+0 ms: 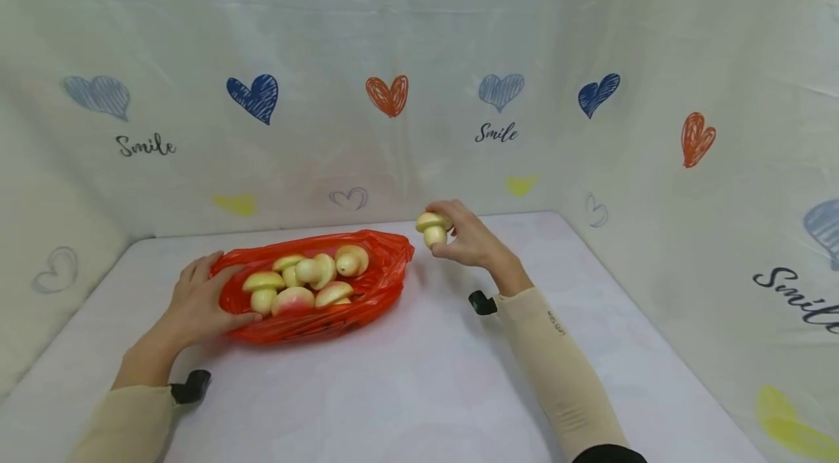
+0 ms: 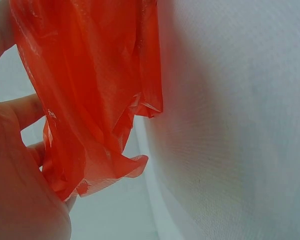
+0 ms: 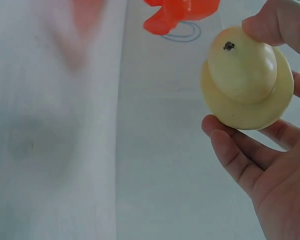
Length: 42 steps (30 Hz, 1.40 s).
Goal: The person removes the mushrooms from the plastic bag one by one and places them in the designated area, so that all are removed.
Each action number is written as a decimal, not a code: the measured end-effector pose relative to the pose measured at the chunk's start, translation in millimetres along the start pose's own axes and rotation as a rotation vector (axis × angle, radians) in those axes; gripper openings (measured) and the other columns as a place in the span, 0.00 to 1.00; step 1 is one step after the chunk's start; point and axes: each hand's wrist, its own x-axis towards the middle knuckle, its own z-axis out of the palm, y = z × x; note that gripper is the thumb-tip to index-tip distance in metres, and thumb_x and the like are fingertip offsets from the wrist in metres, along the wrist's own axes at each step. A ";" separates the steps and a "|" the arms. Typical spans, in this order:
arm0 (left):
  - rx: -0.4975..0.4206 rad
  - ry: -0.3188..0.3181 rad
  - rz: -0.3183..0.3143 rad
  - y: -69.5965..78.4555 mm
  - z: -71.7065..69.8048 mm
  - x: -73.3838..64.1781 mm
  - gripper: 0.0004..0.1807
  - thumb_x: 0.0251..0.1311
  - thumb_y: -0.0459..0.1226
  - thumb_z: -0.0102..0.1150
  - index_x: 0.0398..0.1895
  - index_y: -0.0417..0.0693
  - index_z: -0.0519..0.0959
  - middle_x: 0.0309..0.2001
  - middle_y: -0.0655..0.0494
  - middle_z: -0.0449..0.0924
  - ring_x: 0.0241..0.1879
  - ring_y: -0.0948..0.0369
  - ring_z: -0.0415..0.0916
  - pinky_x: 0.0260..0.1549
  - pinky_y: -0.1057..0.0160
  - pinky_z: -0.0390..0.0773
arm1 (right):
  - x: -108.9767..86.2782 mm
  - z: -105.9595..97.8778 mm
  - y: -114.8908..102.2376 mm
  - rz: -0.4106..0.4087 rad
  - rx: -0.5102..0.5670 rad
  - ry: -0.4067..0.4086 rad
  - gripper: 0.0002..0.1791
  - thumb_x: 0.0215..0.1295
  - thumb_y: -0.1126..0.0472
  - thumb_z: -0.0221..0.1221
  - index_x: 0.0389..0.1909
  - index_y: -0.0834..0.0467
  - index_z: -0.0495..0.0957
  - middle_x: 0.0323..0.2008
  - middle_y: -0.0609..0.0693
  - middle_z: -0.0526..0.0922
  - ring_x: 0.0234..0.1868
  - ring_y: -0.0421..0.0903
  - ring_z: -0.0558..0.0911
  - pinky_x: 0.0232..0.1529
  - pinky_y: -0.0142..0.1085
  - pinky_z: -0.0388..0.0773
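Person's L hand [image 1: 199, 303] grasps the L end of a red bag [image 1: 383, 288], ctr-left of frame, on a white tabletop [image 1: 393, 390]; several pale mushrooms [image 1: 316, 270], some pinkish, lie inside. R hand [image 1: 468, 237], just right of ctr, pinches a single mushroom [image 1: 432, 223], thumb on stem & fingers on cap, above tabletop near bag's R end, apart from it. Behind: pale sheet [image 1: 446, 26] w/ hearts [image 1: 387, 96] & "Smile" lettering [image 1: 496, 132].

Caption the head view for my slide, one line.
Right hand holding a mushroom-shaped piece beside an open red bag of similar pieces, with the left hand on the bag's left end.
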 end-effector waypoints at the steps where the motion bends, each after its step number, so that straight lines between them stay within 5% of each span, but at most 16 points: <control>1: -0.001 0.000 0.001 0.2 0.2 0.0 0.49 0.36 0.53 0.76 0.61 0.38 0.67 0.67 0.29 0.46 0.64 0.30 0.40 0.53 0.25 0.50 | -1.1 0.8 1.7 0.009 -0.007 0.004 0.34 0.49 0.59 0.65 0.60 0.47 0.69 0.52 0.45 0.70 0.44 0.43 0.72 0.42 0.40 0.75; 17: -0.002 -0.009 -0.012 0.2 0.6 -2.9 0.49 0.36 0.53 0.76 0.61 0.38 0.66 0.67 0.29 0.45 0.65 0.31 0.38 0.53 0.25 0.49 | -5.6 20.6 29.0 0.111 -0.047 -0.021 0.35 0.50 0.57 0.65 0.62 0.49 0.68 0.52 0.48 0.70 0.45 0.46 0.72 0.43 0.39 0.74; 27: 0.008 0.000 -0.008 1.0 0.4 -1.1 0.48 0.36 0.52 0.76 0.60 0.38 0.67 0.67 0.29 0.46 0.65 0.31 0.39 0.53 0.25 0.50 | -3.2 27.7 33.4 0.161 -0.083 -0.101 0.34 0.53 0.57 0.64 0.63 0.50 0.65 0.56 0.50 0.68 0.49 0.47 0.71 0.51 0.43 0.72; 42: 0.006 -0.003 0.004 1.3 -0.3 -0.4 0.48 0.36 0.52 0.76 0.60 0.38 0.67 0.66 0.28 0.46 0.64 0.30 0.39 0.53 0.25 0.49 | -2.5 36.5 32.4 0.203 -0.090 -0.162 0.34 0.51 0.59 0.65 0.62 0.49 0.68 0.51 0.50 0.70 0.46 0.47 0.71 0.47 0.42 0.72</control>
